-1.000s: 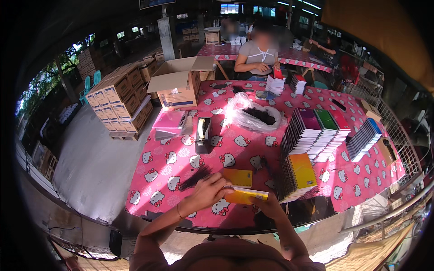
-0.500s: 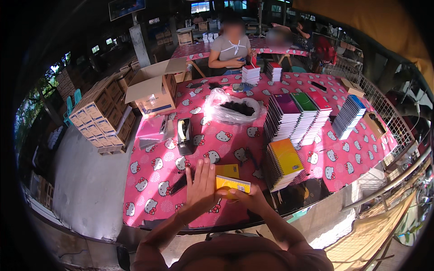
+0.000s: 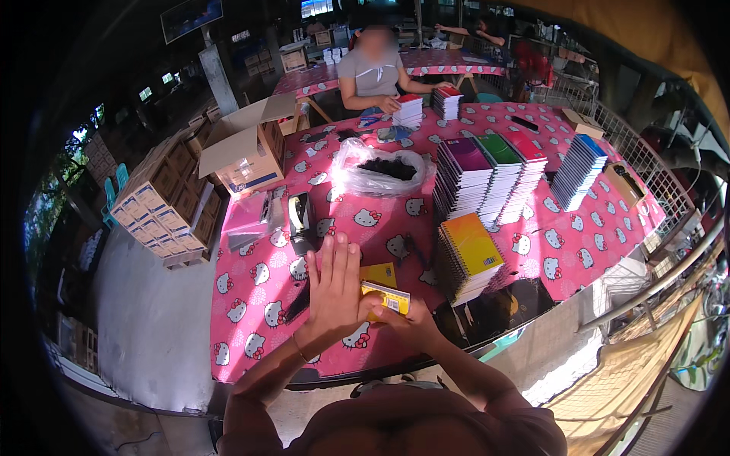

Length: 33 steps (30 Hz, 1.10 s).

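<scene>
A small yellow notebook [image 3: 389,301] is tilted up above the table's near edge, its white page edges facing me. My right hand [image 3: 411,325] grips it at the near right corner, thumb on the cover. At its left end is my left hand [image 3: 334,285], with fingers stretched out and together; its palm side touches or nearly touches the notebook, I cannot tell which. Another yellow notebook [image 3: 380,273] lies just behind, partly hidden by the first. To the right rises a stack of spiral-bound yellow notebooks [image 3: 473,254].
Purple, green and red notebook stacks [image 3: 487,171] and a blue stack [image 3: 582,171] stand on the pink table. A plastic bag of black pieces [image 3: 384,169], a tape dispenser [image 3: 301,223] and pink sheets [image 3: 247,213] lie farther left. Cartons [image 3: 247,152] stand beyond. A co-worker [image 3: 372,72] stands opposite.
My view has shifted slightly. My left fingers reach farther forward, while my right hand keeps its grip on the notebook. The co-worker's hands have moved onto the two red-topped stacks.
</scene>
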Each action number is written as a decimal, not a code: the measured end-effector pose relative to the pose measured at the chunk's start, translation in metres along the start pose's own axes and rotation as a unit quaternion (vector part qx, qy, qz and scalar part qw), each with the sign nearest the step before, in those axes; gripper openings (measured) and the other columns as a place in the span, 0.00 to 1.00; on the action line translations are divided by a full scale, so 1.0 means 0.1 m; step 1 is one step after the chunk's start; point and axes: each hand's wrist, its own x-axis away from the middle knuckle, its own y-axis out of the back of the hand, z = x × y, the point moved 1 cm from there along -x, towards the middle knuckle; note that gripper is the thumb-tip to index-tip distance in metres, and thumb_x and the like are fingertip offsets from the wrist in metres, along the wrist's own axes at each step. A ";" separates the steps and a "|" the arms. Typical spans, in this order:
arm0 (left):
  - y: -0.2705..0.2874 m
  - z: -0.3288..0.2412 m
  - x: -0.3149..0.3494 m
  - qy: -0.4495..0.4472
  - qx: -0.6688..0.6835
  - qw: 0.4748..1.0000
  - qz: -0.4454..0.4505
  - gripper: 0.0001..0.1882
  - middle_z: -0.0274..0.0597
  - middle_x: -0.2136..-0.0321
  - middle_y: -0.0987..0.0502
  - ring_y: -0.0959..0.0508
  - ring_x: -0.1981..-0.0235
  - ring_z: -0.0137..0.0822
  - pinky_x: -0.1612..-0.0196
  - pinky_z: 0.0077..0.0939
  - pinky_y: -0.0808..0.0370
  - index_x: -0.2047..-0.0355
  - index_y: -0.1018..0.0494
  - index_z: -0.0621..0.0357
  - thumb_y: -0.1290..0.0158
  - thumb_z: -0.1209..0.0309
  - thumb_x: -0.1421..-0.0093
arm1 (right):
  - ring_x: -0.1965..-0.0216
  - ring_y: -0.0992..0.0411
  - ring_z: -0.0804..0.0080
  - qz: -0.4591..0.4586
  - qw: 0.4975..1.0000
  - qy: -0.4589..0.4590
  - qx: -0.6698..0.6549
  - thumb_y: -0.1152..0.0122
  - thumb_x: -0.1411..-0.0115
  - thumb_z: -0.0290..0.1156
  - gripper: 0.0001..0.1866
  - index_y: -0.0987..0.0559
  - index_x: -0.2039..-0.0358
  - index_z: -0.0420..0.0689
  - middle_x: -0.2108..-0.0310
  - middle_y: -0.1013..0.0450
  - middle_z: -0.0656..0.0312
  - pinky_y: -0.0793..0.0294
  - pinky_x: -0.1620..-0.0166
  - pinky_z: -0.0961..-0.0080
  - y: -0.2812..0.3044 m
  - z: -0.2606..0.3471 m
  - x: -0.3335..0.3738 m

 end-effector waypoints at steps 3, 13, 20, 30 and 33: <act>-0.37 -0.24 0.57 -0.076 0.022 0.997 -0.002 0.47 0.72 0.33 0.52 0.52 0.30 0.66 0.32 0.65 0.62 0.34 0.53 0.76 0.55 0.45 0.36 | 0.67 0.23 0.79 -0.029 0.996 0.021 0.078 0.38 0.37 0.28 0.12 0.21 0.54 0.38 0.66 0.20 0.60 0.24 0.64 0.78 0.03 0.07 0.00; -0.15 -0.19 -0.08 -0.043 0.050 0.996 -0.054 0.47 0.65 0.32 0.49 0.51 0.29 0.60 0.32 0.64 0.61 0.33 0.50 0.70 0.56 0.41 0.38 | 0.67 0.22 0.73 -0.010 0.956 0.138 0.260 0.39 0.37 0.30 0.11 0.21 0.58 0.38 0.68 0.20 0.58 0.25 0.62 0.75 0.19 -0.03 -0.04; -0.19 -0.40 0.14 -0.067 0.098 0.992 -0.053 0.45 0.64 0.33 0.45 0.47 0.30 0.59 0.31 0.59 0.58 0.34 0.47 0.70 0.57 0.42 0.36 | 0.70 0.25 0.69 -0.036 0.965 0.126 0.226 0.37 0.38 0.44 0.21 0.23 0.56 0.38 0.68 0.23 0.53 0.25 0.62 0.71 0.17 0.01 -0.02; 0.02 -0.33 -0.27 -0.069 0.100 0.992 -0.020 0.41 0.57 0.34 0.39 0.42 0.31 0.56 0.31 0.59 0.56 0.34 0.42 0.67 0.62 0.42 0.32 | 0.74 0.25 0.65 -0.024 0.931 0.252 0.262 0.44 0.39 0.27 0.09 0.23 0.61 0.37 0.73 0.24 0.54 0.27 0.68 0.71 0.19 0.04 -0.13; 0.00 -0.42 0.06 -0.095 0.144 0.984 -0.052 0.34 0.55 0.39 0.32 0.36 0.34 0.53 0.32 0.58 0.55 0.39 0.35 0.67 0.58 0.48 0.32 | 0.71 0.22 0.66 -0.030 0.962 0.128 0.238 0.45 0.40 0.25 0.09 0.22 0.61 0.37 0.73 0.23 0.54 0.26 0.66 0.72 0.24 0.11 -0.09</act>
